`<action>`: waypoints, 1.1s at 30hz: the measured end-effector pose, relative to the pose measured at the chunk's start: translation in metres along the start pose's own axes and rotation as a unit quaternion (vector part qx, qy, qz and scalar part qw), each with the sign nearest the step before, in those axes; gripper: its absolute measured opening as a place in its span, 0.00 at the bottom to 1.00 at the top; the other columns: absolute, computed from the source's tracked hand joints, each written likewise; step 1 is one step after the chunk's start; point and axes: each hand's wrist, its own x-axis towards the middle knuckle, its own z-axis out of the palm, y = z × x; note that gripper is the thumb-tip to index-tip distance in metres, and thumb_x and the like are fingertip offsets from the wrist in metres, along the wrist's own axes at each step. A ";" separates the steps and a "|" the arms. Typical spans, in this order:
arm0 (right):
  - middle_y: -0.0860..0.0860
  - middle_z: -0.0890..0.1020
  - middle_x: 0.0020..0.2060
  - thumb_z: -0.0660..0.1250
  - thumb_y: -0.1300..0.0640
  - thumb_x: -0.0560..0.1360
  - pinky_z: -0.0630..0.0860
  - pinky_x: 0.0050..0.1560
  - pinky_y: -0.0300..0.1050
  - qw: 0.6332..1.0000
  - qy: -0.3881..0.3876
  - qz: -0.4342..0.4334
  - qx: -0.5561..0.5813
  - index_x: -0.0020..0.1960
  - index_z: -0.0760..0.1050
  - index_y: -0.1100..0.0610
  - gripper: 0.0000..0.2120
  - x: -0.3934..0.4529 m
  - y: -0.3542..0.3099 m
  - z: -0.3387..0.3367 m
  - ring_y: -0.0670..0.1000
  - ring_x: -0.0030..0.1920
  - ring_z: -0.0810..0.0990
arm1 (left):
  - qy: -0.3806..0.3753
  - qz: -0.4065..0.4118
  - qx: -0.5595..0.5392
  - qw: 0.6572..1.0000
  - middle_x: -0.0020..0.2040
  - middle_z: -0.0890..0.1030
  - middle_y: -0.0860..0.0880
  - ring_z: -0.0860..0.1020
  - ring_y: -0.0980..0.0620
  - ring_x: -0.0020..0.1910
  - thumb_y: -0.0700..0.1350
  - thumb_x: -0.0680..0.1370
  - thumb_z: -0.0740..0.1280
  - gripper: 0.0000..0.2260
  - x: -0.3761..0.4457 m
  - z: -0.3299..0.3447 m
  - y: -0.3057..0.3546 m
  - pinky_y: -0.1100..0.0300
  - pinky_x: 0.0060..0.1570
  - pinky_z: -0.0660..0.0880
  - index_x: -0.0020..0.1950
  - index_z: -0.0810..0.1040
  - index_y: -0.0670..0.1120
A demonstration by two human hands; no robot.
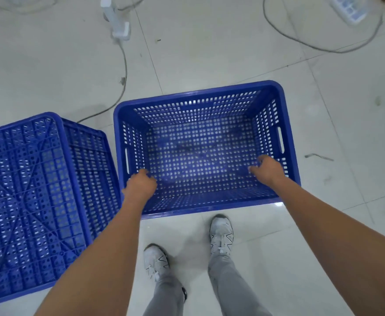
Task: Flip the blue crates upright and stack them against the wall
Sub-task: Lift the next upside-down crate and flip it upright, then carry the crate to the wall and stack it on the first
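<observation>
An upright blue crate (200, 96) stands on the tiled floor in front of my feet, with nothing inside it. My left hand (140, 184) lies over its left rim near the front corner, thumb outside and fingers curled down inside the wall. My right hand (269, 170) hovers just inside the right wall, below the handle slot, with its fingers loosely curled and nothing plainly held. A second blue crate (34, 201) sits upside down to the left, its ribbed bottom facing up, almost touching the first one.
Grey cables (125, 71) trail across the floor beyond the crates, one running behind the upside-down crate. A white power strip (116, 21) and a white fan base (349, 10) lie farther back. My white shoes (221, 233) stand right behind the upright crate.
</observation>
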 end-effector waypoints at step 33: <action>0.54 0.75 0.41 0.65 0.61 0.72 0.73 0.41 0.45 0.961 0.200 0.156 0.107 0.52 0.70 0.62 0.09 0.137 0.007 -0.053 0.52 0.35 0.73 | 0.129 -0.208 -0.208 0.947 0.58 0.79 0.39 0.80 0.36 0.52 0.49 0.72 0.73 0.33 0.144 -0.031 -0.001 0.42 0.51 0.81 0.73 0.66 0.41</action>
